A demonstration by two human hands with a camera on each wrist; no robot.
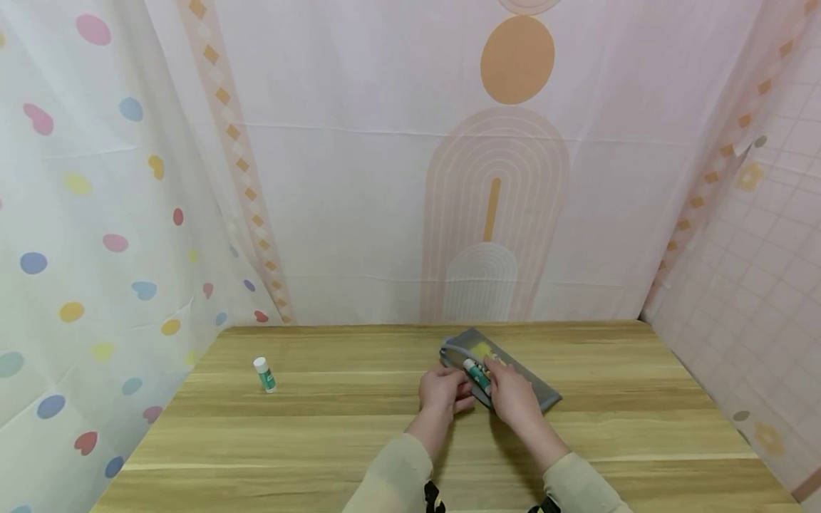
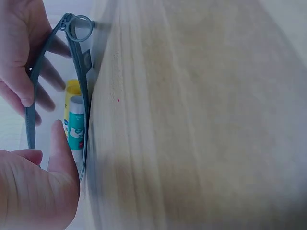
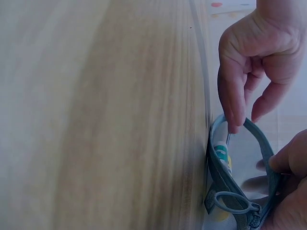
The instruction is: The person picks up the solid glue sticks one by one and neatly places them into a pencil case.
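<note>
A grey see-through zipper pouch [image 1: 545, 395] lies slanted on the table with its zipped edge spread apart. My right hand [image 1: 513, 394] grips one side of the pouch's mouth, thumb on the rim [image 2: 29, 129]. Inside are a green-and-white glue stick [image 2: 76, 127] and a yellow tube-shaped thing [image 2: 73, 87] behind it. My left hand [image 1: 441, 390] is at the opposite end of the opening, its fingers extended and parted from the thumb. Those fingertips reach down to the rim beside the glue stick, as the right wrist view shows.
Another green-and-white glue stick [image 1: 264, 375] stands on the left part of the wooden table [image 1: 321, 442]. A ring-shaped zipper pull [image 3: 235, 202] hangs at the pouch's corner. Patterned curtains [image 1: 346, 214] border the table at the back and both sides.
</note>
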